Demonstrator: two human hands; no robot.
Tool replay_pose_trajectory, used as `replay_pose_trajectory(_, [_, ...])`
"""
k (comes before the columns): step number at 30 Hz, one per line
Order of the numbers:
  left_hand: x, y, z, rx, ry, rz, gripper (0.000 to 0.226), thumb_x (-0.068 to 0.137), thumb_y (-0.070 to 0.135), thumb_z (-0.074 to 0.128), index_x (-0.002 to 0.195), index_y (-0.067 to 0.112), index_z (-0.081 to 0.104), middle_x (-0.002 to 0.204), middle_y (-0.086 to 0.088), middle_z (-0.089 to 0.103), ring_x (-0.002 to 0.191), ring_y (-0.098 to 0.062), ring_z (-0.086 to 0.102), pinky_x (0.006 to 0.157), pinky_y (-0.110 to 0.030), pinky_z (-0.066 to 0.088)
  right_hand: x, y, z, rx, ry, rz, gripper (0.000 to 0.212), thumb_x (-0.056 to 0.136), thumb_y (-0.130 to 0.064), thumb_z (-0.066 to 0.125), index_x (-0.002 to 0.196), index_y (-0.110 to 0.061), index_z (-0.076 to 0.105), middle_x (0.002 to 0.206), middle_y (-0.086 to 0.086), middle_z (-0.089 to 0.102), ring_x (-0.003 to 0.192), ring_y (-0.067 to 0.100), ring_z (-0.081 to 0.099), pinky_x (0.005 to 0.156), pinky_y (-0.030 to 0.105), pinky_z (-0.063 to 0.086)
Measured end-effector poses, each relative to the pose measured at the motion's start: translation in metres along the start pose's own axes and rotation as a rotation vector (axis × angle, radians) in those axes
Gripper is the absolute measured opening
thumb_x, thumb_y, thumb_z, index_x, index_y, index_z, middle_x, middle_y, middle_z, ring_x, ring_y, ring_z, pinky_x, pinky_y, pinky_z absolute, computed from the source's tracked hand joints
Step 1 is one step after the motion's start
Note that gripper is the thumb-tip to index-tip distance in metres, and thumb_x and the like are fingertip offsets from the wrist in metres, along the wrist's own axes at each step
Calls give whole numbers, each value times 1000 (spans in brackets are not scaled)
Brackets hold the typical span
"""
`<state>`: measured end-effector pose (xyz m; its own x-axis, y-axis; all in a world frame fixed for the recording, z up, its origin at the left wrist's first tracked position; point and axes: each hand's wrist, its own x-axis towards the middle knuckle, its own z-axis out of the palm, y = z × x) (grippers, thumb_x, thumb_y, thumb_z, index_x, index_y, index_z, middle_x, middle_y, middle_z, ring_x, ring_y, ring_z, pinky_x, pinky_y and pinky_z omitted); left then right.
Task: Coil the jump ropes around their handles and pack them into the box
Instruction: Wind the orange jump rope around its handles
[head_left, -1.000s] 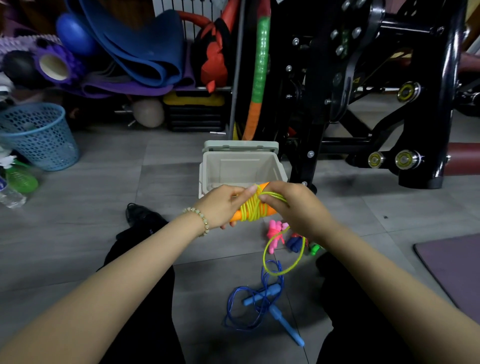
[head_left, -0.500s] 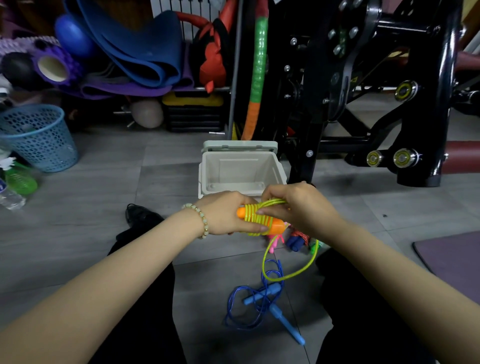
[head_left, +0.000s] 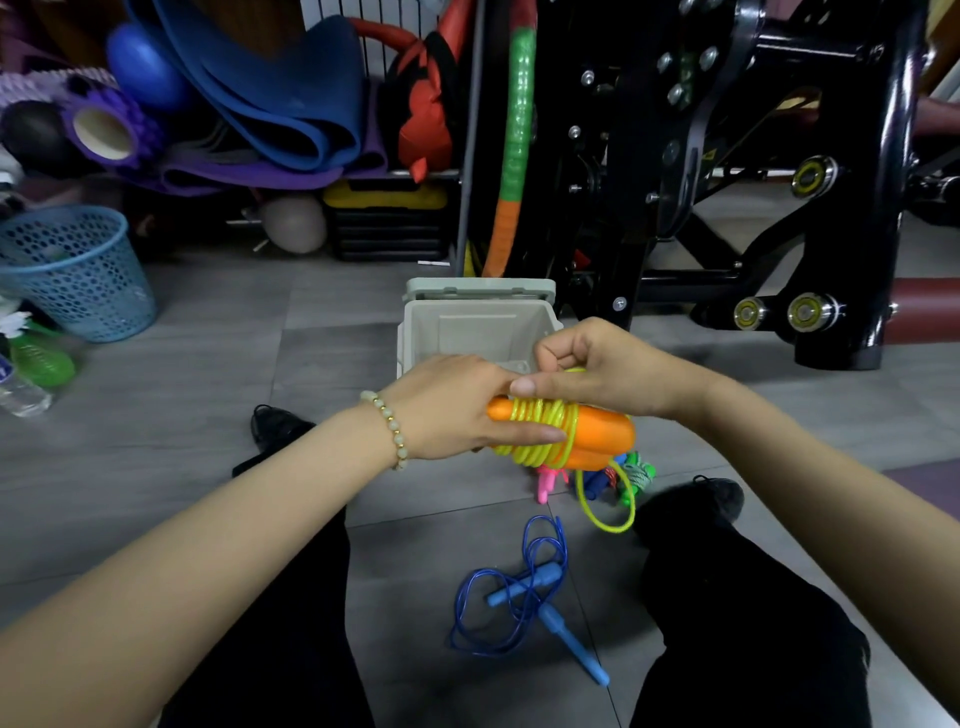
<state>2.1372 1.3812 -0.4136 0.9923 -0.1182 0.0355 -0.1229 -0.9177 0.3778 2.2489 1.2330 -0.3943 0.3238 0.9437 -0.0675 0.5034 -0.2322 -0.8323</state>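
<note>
over grey floor tiles (head_left: 182, 415), left hand (head_left: 457, 410) grips orange handles (head_left: 597, 431); right hand (head_left: 613, 374) fingers pinch yellow rope (head_left: 540, 421).

1. No text, label, brand, number or sign can be read anywhere in the head view.
2. The grey box (head_left: 478, 327) shows plain walls and a plain rim, with no lettering that can be made out.
3. Behind the box, the black exercise machine (head_left: 753, 156) bears a small yellow mark on its frame, too small and blurred to read.
4. Far left of the box, a clear bottle (head_left: 18, 389) carries a label, mostly cut off at the frame edge and illegible.
</note>
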Motion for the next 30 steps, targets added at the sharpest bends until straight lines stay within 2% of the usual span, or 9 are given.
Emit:
replay_pose_trajectory(3, [-2, 4, -3, -69, 2, 1, 48, 67, 74, 37, 70, 28, 51, 62, 4, 66, 62, -5, 58, 61, -23, 42, 1, 7, -1, 94, 38, 4, 48, 72, -47, 73, 53, -19, 39, 55, 8, 32, 52, 12, 27, 49, 26, 22])
replay_pose_trajectory(6, [-4, 2, -1, -100, -34, -12, 50, 67, 74, 36, 73, 28, 55, 62, 5, 67, 62, -3, 60, 60, -21, 44, -1, 12, 4, 152, 52, -44, 31, 78, -35, 74, 68, -15, 52, 67, 8, 46, 62, 14, 42, 56, 23, 35])
replay_pose_trajectory(8, [-7, 0, 3, -170, -52, -17, 42, 70, 72, 39, 68, 33, 55, 60, 4, 67, 57, 1, 59, 57, -17, 42, -4, 12, 7, 141, 119, -115, 23, 75, -27, 72, 77, -10, 56, 74, 6, 52, 68, 14, 48, 62, 23, 41])
replay_pose_trajectory(12, [-8, -2, 8, -383, -63, 2, 32, 76, 64, 44, 65, 36, 54, 56, 2, 64, 43, 1, 54, 48, -15, 42, -10, 4, 8, 122, 152, -168, 10, 75, -24, 71, 76, -15, 66, 79, -4, 61, 75, 8, 60, 70, 20, 47])
replay_pose_trajectory(16, [-11, -7, 12, -605, -48, -38, 20, 78, 59, 49, 73, 44, 61, 56, 0, 63, 48, -10, 58, 40, -22, 45, -17, 3, 5, 174, 94, -97, 19, 82, -24, 67, 93, -9, 72, 103, 4, 68, 101, 13, 63, 89, 24, 48])
replay_pose_trajectory(20, [-11, -14, 13, -700, 3, -100, 30, 78, 53, 49, 78, 25, 61, 50, 2, 59, 37, -7, 50, 38, -21, 42, -22, 8, 9, 227, 0, -40, 32, 86, -24, 59, 117, -16, 63, 132, -5, 58, 125, 9, 51, 106, 34, 39])
replay_pose_trajectory(26, [-10, -22, 21, -719, 4, -113, 47, 81, 58, 53, 109, 21, 61, 63, -9, 63, 46, -15, 56, 36, -23, 43, -21, 18, 21, 406, 3, -2, 39, 83, -18, 64, 122, -19, 60, 132, -4, 58, 122, 14, 54, 102, 36, 44])
replay_pose_trajectory(28, [-9, -25, 23, -777, 26, -143, 57, 80, 62, 58, 109, 13, 58, 61, -1, 63, 45, -14, 56, 34, -22, 41, -21, 23, 27, 578, 21, 24, 37, 81, -14, 63, 118, -21, 62, 120, -1, 66, 112, 17, 61, 90, 29, 49])
replay_pose_trajectory(30, [-8, -29, 26, -815, 57, -203, 57, 75, 67, 58, 95, 14, 49, 53, 0, 63, 41, -18, 52, 33, -21, 39, -21, 29, 35, 760, 20, 35, 31, 79, -12, 69, 109, -17, 68, 110, 2, 70, 104, 16, 65, 83, 23, 51])
